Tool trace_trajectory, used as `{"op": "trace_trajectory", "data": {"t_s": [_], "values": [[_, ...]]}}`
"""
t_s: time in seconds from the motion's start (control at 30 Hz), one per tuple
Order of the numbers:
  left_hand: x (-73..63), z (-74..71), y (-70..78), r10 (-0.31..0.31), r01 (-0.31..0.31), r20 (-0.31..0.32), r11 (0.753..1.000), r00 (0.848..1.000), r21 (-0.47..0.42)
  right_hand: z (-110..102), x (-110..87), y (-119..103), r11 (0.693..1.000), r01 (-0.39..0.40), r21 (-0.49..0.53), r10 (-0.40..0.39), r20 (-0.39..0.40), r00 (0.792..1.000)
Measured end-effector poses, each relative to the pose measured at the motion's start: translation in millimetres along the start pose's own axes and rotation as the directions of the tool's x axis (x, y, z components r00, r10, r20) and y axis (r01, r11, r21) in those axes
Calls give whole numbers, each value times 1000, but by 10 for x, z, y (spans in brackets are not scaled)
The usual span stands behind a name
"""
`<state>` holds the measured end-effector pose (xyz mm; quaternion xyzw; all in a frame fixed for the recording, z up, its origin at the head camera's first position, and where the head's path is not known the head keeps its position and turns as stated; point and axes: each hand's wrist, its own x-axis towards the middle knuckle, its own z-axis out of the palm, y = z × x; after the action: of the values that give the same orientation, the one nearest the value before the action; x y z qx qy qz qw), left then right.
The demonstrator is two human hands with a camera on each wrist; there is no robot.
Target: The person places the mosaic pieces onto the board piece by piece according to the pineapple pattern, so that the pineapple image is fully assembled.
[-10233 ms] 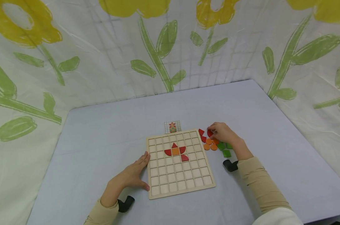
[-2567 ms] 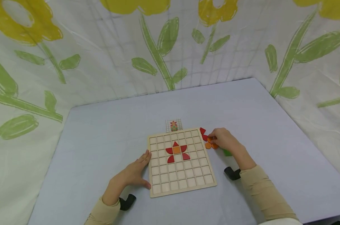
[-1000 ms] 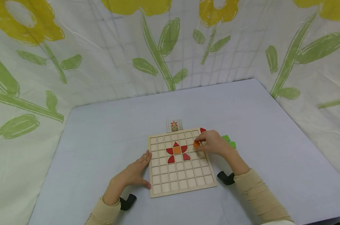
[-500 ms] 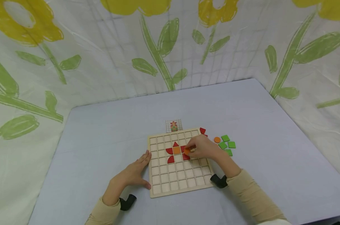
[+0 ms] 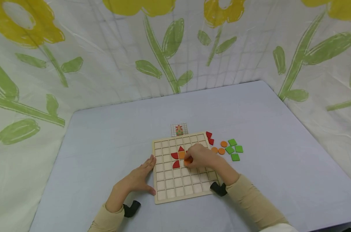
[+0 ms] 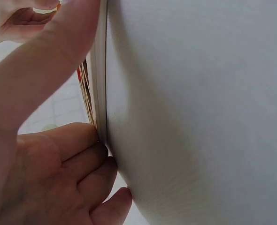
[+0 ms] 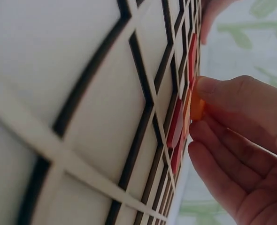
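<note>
My right hand (image 5: pixel 202 157) pinches the orange disc (image 5: pixel 188 162) just over the cell at 6 o'clock of the orange square (image 5: pixel 181 155); my left hand (image 5: pixel 137 178), fingers spread, braces the board (image 5: pixel 163 196).

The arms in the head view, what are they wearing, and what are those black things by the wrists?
Both arms wear long beige sleeves, the left sleeve and the right sleeve, each ending at the wrist. The left hand and right hand are bare, with no gloves or rings visible. A small black curved device sits at each wrist: one on the left, one on the right.
</note>
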<state>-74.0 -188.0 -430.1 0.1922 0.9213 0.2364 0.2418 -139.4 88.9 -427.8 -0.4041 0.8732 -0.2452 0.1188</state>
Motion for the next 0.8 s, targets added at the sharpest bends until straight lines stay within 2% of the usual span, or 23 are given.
{"op": "trace_trajectory", "data": {"t_s": [0.2,0.43,0.8], "values": [[3,4,-7,1,-1,-2,1000,1000,-2,50,53,-29,1000,11,3,-11,31,999],[3,2,1,4,-4,-3,1000,1000,-8,80,91,-33,999,12,-35,-11,19,1000],[18,12,-17,3,-3,-1,1000,1000,6,78,86,-91,991,-32,-129,31,-4,1000]]}}
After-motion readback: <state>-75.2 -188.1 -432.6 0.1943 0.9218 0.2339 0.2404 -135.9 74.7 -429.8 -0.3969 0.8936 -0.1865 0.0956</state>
